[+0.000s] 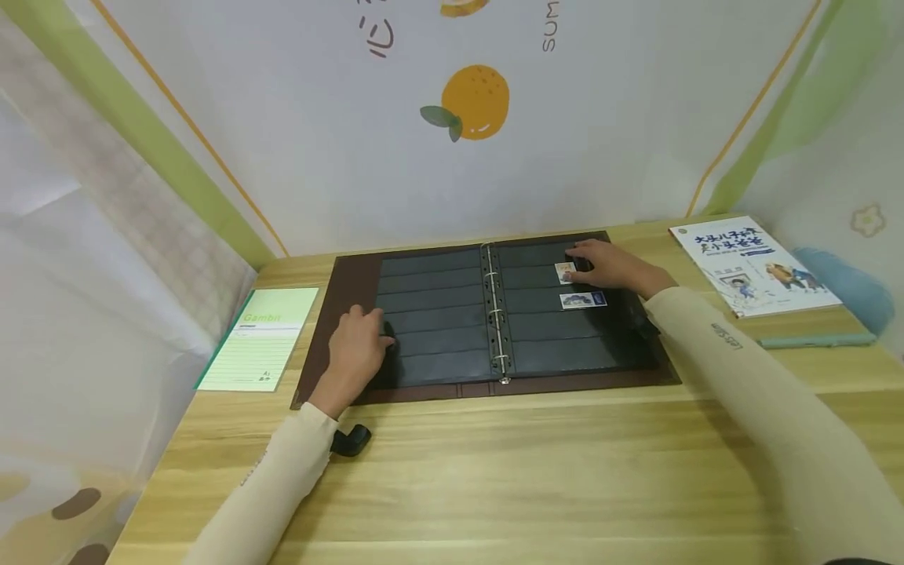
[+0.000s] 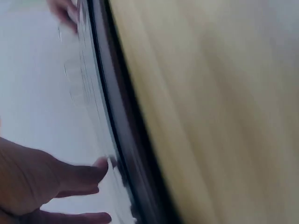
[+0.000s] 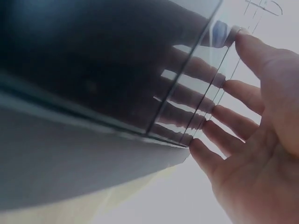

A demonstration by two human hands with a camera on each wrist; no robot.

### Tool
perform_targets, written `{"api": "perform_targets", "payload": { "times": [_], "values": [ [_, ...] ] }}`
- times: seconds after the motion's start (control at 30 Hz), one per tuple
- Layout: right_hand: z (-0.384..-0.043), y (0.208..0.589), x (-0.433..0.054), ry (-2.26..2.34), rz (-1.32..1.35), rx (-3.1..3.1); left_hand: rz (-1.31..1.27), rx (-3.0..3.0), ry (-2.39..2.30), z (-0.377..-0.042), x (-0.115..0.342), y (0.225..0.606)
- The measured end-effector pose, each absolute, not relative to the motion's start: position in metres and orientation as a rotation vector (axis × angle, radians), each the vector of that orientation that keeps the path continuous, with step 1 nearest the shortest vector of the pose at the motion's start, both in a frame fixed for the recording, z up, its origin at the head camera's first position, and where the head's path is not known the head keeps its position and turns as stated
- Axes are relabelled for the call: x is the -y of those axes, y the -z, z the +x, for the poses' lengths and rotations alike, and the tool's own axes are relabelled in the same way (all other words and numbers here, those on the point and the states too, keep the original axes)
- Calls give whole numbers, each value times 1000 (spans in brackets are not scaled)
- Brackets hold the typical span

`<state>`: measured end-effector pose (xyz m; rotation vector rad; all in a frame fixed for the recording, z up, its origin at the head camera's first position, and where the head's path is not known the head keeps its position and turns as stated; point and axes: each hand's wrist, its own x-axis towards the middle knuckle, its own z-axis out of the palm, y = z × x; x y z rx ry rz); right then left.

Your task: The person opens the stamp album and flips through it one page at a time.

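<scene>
Ring album (image 1: 353,278) spread flat mid-frame, your left hand (image 1: 356,337) unclenched at the left page (image 1: 441,318), your right hand (image 1: 613,268) loose, fingertips on the right page (image 1: 540,329), notebook (image 1: 257,341) off the album's left edge, tabletop (image 1: 537,471) stretching to frame bottom.

"Gambit" on notepad (image 1: 257,339) left of album (image 1: 353,278), "大头儿子" and "小头爸爸" on book (image 1: 754,267) right of it, "心" and "SUM" on cloth (image 1: 353,157) behind it, probably "LetsSlim" on sleeve (image 1: 777,416) at its right
</scene>
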<state>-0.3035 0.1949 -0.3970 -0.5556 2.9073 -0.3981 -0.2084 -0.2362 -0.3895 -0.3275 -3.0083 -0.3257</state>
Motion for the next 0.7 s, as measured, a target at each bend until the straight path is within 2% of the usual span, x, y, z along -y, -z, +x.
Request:
{"api": "perform_targets", "payload": {
  "times": [0.3,0.7],
  "values": [
    [-304,385,-204,300,-174,-2926,-659,3275,317,-189,183,382],
    [-304,377,-208,309,-48,-2870,-552,3471,327,-195,182,381]
  ]
}}
